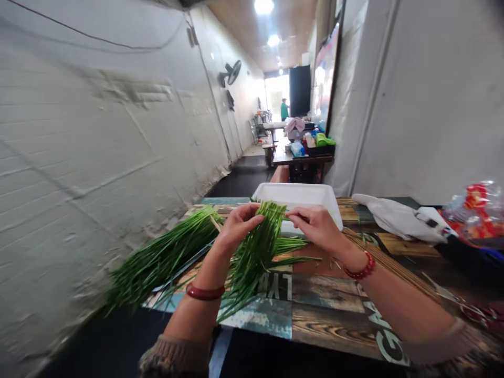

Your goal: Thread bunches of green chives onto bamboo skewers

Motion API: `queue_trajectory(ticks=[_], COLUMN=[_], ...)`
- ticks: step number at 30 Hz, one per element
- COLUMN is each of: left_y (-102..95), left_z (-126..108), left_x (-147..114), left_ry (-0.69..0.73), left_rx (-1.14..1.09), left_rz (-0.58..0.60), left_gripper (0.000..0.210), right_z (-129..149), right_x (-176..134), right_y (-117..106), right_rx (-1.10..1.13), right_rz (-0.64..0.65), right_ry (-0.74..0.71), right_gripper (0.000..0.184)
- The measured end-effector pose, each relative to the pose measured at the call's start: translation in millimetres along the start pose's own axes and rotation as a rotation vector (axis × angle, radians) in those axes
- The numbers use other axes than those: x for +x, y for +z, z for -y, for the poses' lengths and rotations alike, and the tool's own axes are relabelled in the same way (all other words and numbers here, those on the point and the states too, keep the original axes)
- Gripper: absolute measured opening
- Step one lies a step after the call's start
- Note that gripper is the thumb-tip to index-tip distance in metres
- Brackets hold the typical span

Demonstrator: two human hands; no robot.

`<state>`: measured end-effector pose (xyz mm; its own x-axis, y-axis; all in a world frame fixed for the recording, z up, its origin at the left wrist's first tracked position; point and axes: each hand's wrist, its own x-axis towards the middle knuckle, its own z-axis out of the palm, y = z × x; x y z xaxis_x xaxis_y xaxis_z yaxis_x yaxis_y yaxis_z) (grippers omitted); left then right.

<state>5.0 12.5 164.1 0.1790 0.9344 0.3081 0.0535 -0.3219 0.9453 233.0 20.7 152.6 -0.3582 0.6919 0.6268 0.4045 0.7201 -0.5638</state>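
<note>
A flat row of green chives (264, 233) is held up over the table, stem ends at the top and leaves hanging down to the left. My left hand (241, 224) is closed on its left side, thumb across the stems. At the row's right edge, my right hand (315, 224) pinches a thin skewer, mostly hidden by the fingers. Below, loose chives (293, 245) lie on the table. To the left of my left hand rests a large pile of chives (165, 254). Behind both hands stands a white plastic tray (299, 193).
Long thin bamboo sticks (388, 260) lie right of my right hand on the wood-patterned table (326, 320). Scissors (449, 296), a white cloth (397, 215) and a clear-and-red plastic bag (478, 210) are farther right. A cluttered table (283, 155) and a person in green (284, 109) are beyond.
</note>
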Motion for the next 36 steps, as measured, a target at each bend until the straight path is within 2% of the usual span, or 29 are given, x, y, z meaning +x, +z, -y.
queue_trajectory(ticks=[3,7,13,16,19,26,36], left_y=[-23.3,-43.0,-51.0,-48.8,-45.1,-42.6,-35.0], left_z=[-32,-51,-71,-78,-77,-66,-38], left_x=[-12,-24,-33,-37,-41,-47,-50], left_ry=[0.019,-0.008,-0.056,-0.038,-0.007,-0.049,-0.1], left_rx=[0.033,0.066,0.027,0.016,-0.015,-0.175,-0.332], left_rz=[0.084,0.156,0.17,0.107,0.062,0.143,0.182], left_gripper=[0.039,0.038,0.038,0.034,0.033,0.036,0.045], right_z=[27,56,89,96,97,102,99], right_x=[21,32,36,37,39,35,26], right_y=[3,10,10,9,12,17,17], right_rx=[-0.008,-0.006,0.011,-0.028,-0.078,-0.123,-0.149], right_rz=[0.019,0.017,-0.004,-0.027,-0.056,-0.008,0.055], right_ry=[-0.125,-0.209,-0.261,-0.275,-0.265,-0.263,-0.234], right_gripper=[0.02,0.021,0.021,0.019,0.017,0.017,0.022])
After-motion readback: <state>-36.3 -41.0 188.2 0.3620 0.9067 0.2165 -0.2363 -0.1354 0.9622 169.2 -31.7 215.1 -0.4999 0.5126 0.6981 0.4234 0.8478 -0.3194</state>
